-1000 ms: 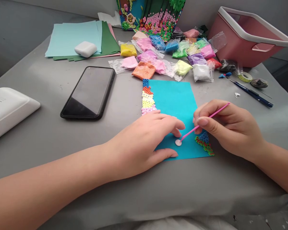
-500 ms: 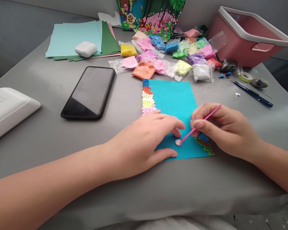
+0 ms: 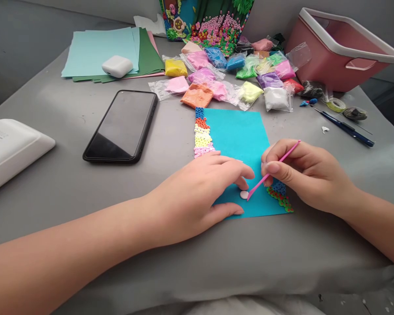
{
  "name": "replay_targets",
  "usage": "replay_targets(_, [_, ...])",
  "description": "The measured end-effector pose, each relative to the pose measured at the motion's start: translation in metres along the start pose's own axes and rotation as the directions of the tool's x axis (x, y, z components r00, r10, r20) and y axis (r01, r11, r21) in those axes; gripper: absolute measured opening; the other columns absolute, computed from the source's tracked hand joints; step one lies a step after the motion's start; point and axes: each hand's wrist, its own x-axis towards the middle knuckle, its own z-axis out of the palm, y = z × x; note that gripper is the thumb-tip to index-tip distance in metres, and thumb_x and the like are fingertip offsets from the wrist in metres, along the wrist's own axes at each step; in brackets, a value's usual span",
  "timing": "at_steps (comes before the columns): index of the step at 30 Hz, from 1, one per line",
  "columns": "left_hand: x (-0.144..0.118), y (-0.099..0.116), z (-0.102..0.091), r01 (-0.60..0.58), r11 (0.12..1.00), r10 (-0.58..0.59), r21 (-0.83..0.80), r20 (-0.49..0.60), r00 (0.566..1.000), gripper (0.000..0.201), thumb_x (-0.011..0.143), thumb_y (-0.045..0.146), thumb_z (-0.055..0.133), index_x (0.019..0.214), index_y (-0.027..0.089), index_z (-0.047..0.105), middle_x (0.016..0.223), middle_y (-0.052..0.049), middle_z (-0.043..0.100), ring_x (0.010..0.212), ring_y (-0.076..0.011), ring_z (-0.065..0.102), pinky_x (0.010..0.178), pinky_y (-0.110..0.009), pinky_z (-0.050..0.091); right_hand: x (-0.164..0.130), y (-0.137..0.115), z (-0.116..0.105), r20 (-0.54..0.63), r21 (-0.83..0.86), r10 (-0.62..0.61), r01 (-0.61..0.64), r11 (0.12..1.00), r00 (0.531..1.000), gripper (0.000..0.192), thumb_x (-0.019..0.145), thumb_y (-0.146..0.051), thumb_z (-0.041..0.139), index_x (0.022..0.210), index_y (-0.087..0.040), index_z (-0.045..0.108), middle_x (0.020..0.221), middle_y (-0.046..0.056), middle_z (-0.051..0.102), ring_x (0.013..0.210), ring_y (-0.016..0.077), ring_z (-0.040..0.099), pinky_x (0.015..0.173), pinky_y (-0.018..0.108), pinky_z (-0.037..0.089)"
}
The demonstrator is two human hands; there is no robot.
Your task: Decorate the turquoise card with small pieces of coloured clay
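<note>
A blue sheet of card [image 3: 238, 131] lies on the grey table, with small coloured clay rings [image 3: 202, 135] along its left edge and more at its lower right corner. On its lower part sits a flat, pale pinkish-white clay disc [image 3: 244, 194]. My right hand [image 3: 302, 175] pinches a thin pink modelling tool [image 3: 274, 172], whose tip rests beside the disc's right edge. My left hand [image 3: 206, 188] lies across the card's lower left, thumb and fingers apart around the disc, holding nothing. It hides part of the card and its rings.
Several bags of coloured clay [image 3: 197, 95] spread behind the card. A phone [image 3: 121, 127], a white device [image 3: 13, 153], stacked paper [image 3: 101, 48] and an earbud case [image 3: 117, 66] are on the left. To the right are a pink bin [image 3: 335, 54], a dark blue pen-like tool [image 3: 344, 127] and tape [image 3: 335, 105].
The pink tool's tip has shifted slightly right, from the disc's edge to just beside it, and more of the disc shows. My left hand has hardly moved.
</note>
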Motion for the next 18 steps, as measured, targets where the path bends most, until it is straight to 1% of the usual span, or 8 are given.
replay_targets(4, [0.0004, -0.0004, 0.0003, -0.016, 1.0, 0.016, 0.003, 0.003, 1.0, 0.02, 0.097, 0.02, 0.067, 0.114, 0.024, 0.057, 0.119, 0.0, 0.076, 0.129, -0.0242, 0.062, 0.106, -0.038, 0.042, -0.0004, 0.0008, -0.0005, -0.006, 0.032, 0.0, 0.0, 0.999, 1.0, 0.034, 0.083, -0.055, 0.082, 0.078, -0.025, 0.067, 0.074, 0.001, 0.065, 0.065, 0.017, 0.065, 0.06, 0.03, 0.056])
replay_targets(8, [-0.0003, -0.0004, 0.0009, -0.019, 1.0, 0.019, 0.006, -0.024, 1.0, 0.024, 0.097, 0.021, 0.067, 0.12, 0.022, 0.057, 0.119, -0.001, 0.075, 0.126, -0.0233, 0.064, 0.104, -0.036, 0.043, -0.0014, 0.0011, -0.0002, 0.014, 0.026, -0.011, 0.011, 1.0, 1.0, 0.031, 0.083, -0.051, 0.083, 0.079, -0.025, 0.067, 0.075, 0.0, 0.066, 0.065, 0.017, 0.067, 0.06, 0.03, 0.056])
replay_targets(11, [-0.0013, -0.0007, 0.0015, -0.016, 1.0, 0.017, 0.02, -0.05, 0.999, 0.028, 0.096, 0.021, 0.068, 0.122, 0.02, 0.057, 0.121, -0.003, 0.073, 0.121, -0.0223, 0.065, 0.102, -0.033, 0.045, -0.0021, 0.0004, 0.0003, -0.004, 0.025, -0.019, 0.019, 1.0, 1.0, 0.029, 0.085, -0.051, 0.082, 0.079, -0.026, 0.067, 0.073, 0.0, 0.066, 0.064, 0.0176, 0.067, 0.058, 0.031, 0.056])
replay_targets(15, [-0.0018, -0.0019, 0.0023, -0.012, 1.0, 0.012, 0.012, -0.044, 0.999, 0.026, 0.097, 0.023, 0.067, 0.121, 0.022, 0.057, 0.119, -0.002, 0.074, 0.12, -0.0222, 0.065, 0.101, -0.033, 0.046, -0.003, -0.0021, 0.0014, -0.008, 0.02, -0.044, 0.044, 0.999, 0.999, 0.028, 0.087, -0.048, 0.08, 0.078, -0.026, 0.067, 0.073, 0.0, 0.066, 0.064, 0.0174, 0.068, 0.059, 0.031, 0.056])
replay_targets(18, [-0.0018, -0.0027, 0.0027, -0.021, 1.0, 0.022, 0.011, -0.047, 0.999, 0.027, 0.096, 0.023, 0.068, 0.121, 0.021, 0.057, 0.119, -0.002, 0.073, 0.118, -0.0213, 0.065, 0.1, -0.032, 0.045, -0.0035, -0.0032, 0.002, -0.011, -0.005, -0.072, 0.072, 0.997, 0.997, 0.025, 0.091, -0.044, 0.076, 0.079, -0.025, 0.067, 0.073, 0.0, 0.066, 0.063, 0.017, 0.068, 0.058, 0.031, 0.055])
